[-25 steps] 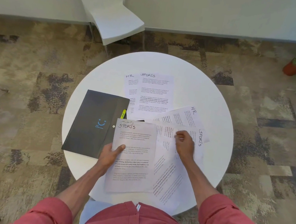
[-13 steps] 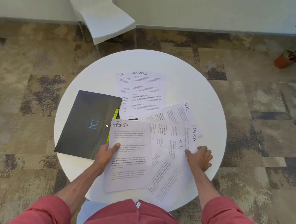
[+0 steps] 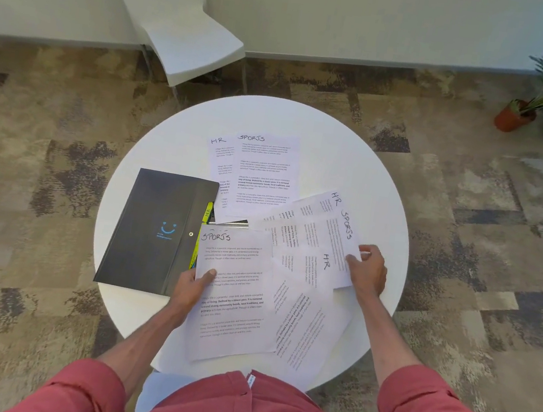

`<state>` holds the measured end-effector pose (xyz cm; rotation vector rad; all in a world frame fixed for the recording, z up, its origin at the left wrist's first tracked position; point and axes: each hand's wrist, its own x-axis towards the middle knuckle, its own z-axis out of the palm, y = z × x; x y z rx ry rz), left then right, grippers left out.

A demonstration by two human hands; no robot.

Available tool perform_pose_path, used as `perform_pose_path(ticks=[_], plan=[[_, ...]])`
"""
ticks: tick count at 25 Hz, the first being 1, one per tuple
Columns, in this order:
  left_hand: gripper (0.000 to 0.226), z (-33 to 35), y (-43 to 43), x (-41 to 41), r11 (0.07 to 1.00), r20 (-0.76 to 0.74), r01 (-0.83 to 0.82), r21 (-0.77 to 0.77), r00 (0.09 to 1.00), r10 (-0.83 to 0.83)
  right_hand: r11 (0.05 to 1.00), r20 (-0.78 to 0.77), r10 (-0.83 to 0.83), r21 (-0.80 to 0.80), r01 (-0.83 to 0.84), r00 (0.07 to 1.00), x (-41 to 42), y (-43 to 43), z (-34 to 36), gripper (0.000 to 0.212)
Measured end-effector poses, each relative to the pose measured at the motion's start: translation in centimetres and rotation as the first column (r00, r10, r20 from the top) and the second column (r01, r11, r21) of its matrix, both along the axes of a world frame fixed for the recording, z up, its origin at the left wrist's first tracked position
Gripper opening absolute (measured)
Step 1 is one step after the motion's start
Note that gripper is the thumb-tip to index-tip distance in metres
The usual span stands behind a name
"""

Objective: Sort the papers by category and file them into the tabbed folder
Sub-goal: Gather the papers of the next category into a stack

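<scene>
A black tabbed folder (image 3: 152,231) lies shut on the left of the round white table (image 3: 341,139), with yellow tabs (image 3: 207,212) showing at its right edge. My left hand (image 3: 191,285) grips a sheet headed SPORTS (image 3: 234,291) by its left edge, thumb on top. My right hand (image 3: 366,273) pinches the near edge of another SPORTS sheet (image 3: 340,246), which lies turned sideways over sheets headed HR (image 3: 321,266). Farther back, a SPORTS sheet (image 3: 265,174) overlaps an HR sheet (image 3: 218,150). More sheets fan out under my hands toward the near edge.
A white chair (image 3: 188,39) stands behind the table against the wall. A potted plant (image 3: 516,115) sits on the patterned carpet at the far right. Some sheets overhang the table's near rim by my red shirt.
My right hand slid from the middle of the pile out to its right side and took hold of the sideways SPORTS sheet. My left hand kept its grip on its sheet.
</scene>
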<state>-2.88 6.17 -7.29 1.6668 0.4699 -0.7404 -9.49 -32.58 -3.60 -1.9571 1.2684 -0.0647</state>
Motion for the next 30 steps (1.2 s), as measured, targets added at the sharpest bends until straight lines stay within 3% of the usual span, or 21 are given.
perform_pose_path(ticks=[2, 5, 7, 9, 11, 14, 17, 18, 22, 27, 30], plan=[[0.013, 0.1, -0.5, -0.2, 1.000, 0.003, 0.012, 0.000, 1.000, -0.012, 1.000, 0.217, -0.015, -0.001, 0.016, 0.976, 1.3, 0.0, 0.9, 0.022], [0.015, 0.1, -1.0, -0.3, 1.000, 0.014, 0.021, 0.009, 1.000, -0.021, 0.963, 0.430, -0.113, 0.268, -0.007, 0.896, 1.8, 0.7, 0.8, 0.026], [0.015, 0.1, -1.0, -0.2, 1.000, 0.018, 0.017, 0.009, 1.000, -0.017, 0.913, 0.330, -0.125, 0.407, -0.021, 0.936, 0.7, 1.6, -0.8, 0.027], [0.018, 0.1, -1.0, 0.1, 1.000, 0.032, 0.012, 0.006, 0.999, -0.012, 0.924, 0.156, -0.095, 0.381, 0.029, 0.983, -0.4, 2.2, -2.8, 0.011], [0.020, -0.1, -0.9, 0.2, 1.000, 0.041, 0.004, 0.000, 0.999, -0.004, 0.946, 0.058, -0.127, 0.306, 0.103, 0.990, -0.6, 2.3, -4.2, 0.020], [0.019, -0.4, -0.6, 0.4, 1.000, 0.037, -0.003, -0.002, 0.999, 0.003, 0.963, 0.207, -0.126, 0.262, 0.069, 0.970, 0.2, 2.0, -2.8, 0.029], [0.021, -0.3, -0.9, 0.5, 1.000, 0.032, 0.002, 0.002, 0.999, -0.002, 0.972, 0.399, -0.136, 0.229, 0.045, 0.907, 1.5, 1.9, -0.5, 0.008], [0.018, -0.3, -1.0, 0.5, 1.000, 0.034, 0.003, 0.000, 0.999, -0.003, 0.972, 0.388, -0.113, 0.233, 0.022, 0.915, 1.8, 2.2, -0.3, 0.002], [0.013, 0.2, -1.5, 0.5, 1.000, 0.048, 0.007, 0.003, 0.999, -0.007, 0.977, 0.083, 0.052, 0.203, -0.068, 0.995, 1.3, 2.7, -3.0, 0.014], [0.017, 0.0, -1.2, 0.4, 1.000, 0.026, -0.017, -0.017, 1.000, 0.017, 0.985, 0.178, 0.164, 0.025, -0.171, 0.970, 2.2, 3.8, -2.2, 0.016], [0.017, 0.2, -1.3, 0.3, 1.000, 0.016, -0.010, -0.027, 1.000, 0.011, 0.973, 0.003, 0.221, 0.062, -0.221, 0.975, 1.9, 4.2, -3.0, 0.012]])
